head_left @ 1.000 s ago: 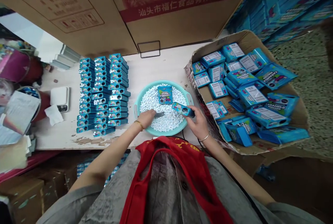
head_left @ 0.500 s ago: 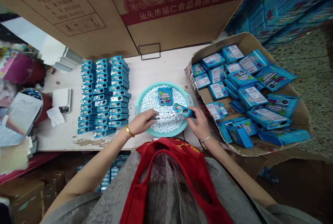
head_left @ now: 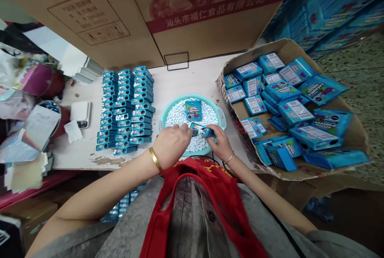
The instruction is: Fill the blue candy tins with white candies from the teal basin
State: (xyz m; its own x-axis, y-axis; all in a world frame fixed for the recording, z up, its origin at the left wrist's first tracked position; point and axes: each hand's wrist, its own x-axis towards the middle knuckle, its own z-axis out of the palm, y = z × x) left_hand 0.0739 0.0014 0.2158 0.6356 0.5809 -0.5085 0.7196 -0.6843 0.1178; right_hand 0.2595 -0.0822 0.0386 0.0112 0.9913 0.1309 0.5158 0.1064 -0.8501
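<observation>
My right hand point(head_left: 221, 144) grips a small blue candy box point(head_left: 207, 131) by its right end, over the basin. Closed in my left hand point(head_left: 172, 144) is a small scoop point(head_left: 195, 132), mostly hidden by the fingers; its tip meets the box's opening, where white candies show. Below both hands is a light turquoise basin point(head_left: 222, 118) full of small round white candies point(head_left: 175, 116). Another blue candy box point(head_left: 193, 110) lies face up on the candies, beyond the held one.
Rows of blue boxes point(head_left: 124, 110) stand to the left on the white table point(head_left: 189, 80). A cardboard tray point(head_left: 223, 86) of blue boxes sits at the right. Large cartons point(head_left: 216, 44) wall off the back. A white scale point(head_left: 80, 114) and papers point(head_left: 40, 126) lie far left.
My left hand has turned over and moved right, bringing the scoop from above the candies to the box's opening. The box has shifted slightly left relative to the basin. The whole view has shifted a little.
</observation>
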